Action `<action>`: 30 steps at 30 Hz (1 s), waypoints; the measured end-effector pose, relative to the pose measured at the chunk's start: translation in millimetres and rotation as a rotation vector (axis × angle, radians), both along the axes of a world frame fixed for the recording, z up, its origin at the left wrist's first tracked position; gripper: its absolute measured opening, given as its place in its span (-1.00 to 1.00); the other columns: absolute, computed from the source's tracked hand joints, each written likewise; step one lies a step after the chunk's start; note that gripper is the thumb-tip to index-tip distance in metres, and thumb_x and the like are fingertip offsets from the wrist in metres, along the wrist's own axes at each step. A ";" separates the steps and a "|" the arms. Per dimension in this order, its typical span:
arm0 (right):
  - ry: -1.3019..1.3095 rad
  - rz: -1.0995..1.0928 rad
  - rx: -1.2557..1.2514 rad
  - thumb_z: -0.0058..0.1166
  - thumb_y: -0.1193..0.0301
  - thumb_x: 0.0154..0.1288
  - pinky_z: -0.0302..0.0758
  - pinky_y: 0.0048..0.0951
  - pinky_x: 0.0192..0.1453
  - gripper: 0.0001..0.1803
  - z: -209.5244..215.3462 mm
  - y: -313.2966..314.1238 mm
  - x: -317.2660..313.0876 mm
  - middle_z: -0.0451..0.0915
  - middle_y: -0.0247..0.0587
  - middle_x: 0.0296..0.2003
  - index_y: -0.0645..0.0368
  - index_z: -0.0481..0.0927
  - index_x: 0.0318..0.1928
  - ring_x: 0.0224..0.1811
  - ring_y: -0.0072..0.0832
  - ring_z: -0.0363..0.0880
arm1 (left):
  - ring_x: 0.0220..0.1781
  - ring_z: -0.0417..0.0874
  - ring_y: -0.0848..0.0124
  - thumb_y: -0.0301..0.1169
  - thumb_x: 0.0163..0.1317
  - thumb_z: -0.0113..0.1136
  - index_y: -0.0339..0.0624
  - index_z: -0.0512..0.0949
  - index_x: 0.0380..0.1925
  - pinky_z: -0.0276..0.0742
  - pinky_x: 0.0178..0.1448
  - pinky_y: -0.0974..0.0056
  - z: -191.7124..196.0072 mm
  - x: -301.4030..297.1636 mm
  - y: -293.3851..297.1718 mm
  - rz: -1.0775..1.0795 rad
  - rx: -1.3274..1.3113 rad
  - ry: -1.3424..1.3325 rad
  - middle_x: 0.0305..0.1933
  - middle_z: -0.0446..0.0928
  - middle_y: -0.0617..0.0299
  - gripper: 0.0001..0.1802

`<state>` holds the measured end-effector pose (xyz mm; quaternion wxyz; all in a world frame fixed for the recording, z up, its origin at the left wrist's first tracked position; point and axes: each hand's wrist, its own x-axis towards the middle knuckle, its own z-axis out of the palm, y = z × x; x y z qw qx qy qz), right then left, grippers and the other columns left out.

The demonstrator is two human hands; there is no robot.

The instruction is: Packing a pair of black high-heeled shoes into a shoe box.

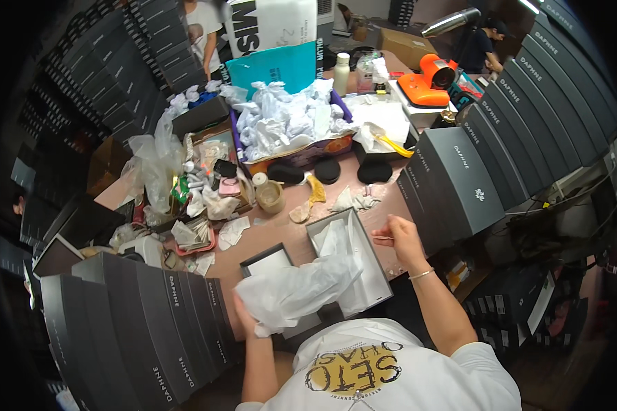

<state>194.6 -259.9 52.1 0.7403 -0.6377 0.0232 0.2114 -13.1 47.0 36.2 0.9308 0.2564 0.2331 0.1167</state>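
My left hand (245, 316) is closed on the near end of a bundle in thin white wrapping (295, 291); what it wraps is hidden. The bundle slants over an open dark grey shoe box (373, 277), whose inside is white and lined with white tissue paper (332, 240). Partly under the bundle, left of the box, lies a second shallow grey box part (265, 256), perhaps the lid. Just right of the open box my right hand (401, 241) hovers with its fingers curled together; anything between them is too small to make out.
Stacks of grey shoe boxes rise on the left (137, 322) and right (459, 181). Behind the work spot stand a purple bin (288, 152) of crumpled paper, black oval pads (327, 170), a jar (269, 195) and an orange device (432, 82). Other people are farther back.
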 end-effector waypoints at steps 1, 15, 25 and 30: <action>0.019 0.156 -0.051 -0.13 0.21 0.46 0.53 -0.41 0.03 -0.64 -0.7 7.0 -5.7 0.60 -0.19 -0.14 0.25 0.55 -0.02 -0.07 -0.47 0.58 | 0.26 0.43 0.10 0.12 0.36 -0.23 -0.18 0.32 0.24 0.33 0.34 0.02 43.6 7.4 -7.2 -0.130 -0.077 -0.152 0.25 0.38 -0.01 -0.32; -0.744 0.649 -0.957 0.14 0.47 -0.01 0.34 -0.10 0.17 -0.47 -75.5 56.5 -28.8 0.57 -0.01 -0.04 0.20 0.47 0.08 0.12 -0.07 0.44 | 0.11 0.50 0.17 0.11 0.32 -0.13 -0.10 0.41 0.06 0.43 0.20 0.03 -102.0 30.8 18.9 0.125 -0.226 0.039 0.08 0.48 0.11 -0.44; -0.022 0.383 -0.337 0.17 0.31 0.28 0.42 -0.63 -0.48 -0.67 -21.2 16.4 -3.9 0.50 -0.38 -0.50 0.27 0.47 -0.07 -0.56 -0.67 0.49 | -0.18 0.58 0.19 0.05 0.39 -0.20 -0.29 0.44 -0.26 0.57 -0.09 0.12 -22.6 -16.5 89.7 0.541 0.810 -0.076 -0.21 0.50 0.07 -0.46; -0.318 0.415 -0.504 0.18 0.29 0.26 0.44 -0.54 -0.50 -0.68 44.5 9.1 31.6 0.50 -0.29 -0.55 0.30 0.49 -0.15 -0.59 -0.59 0.49 | -0.01 0.54 -0.04 -0.06 0.07 0.29 -0.39 0.55 -0.16 0.44 0.09 0.02 -92.0 33.5 41.3 -1.046 1.983 0.376 -0.11 0.53 -0.19 -0.44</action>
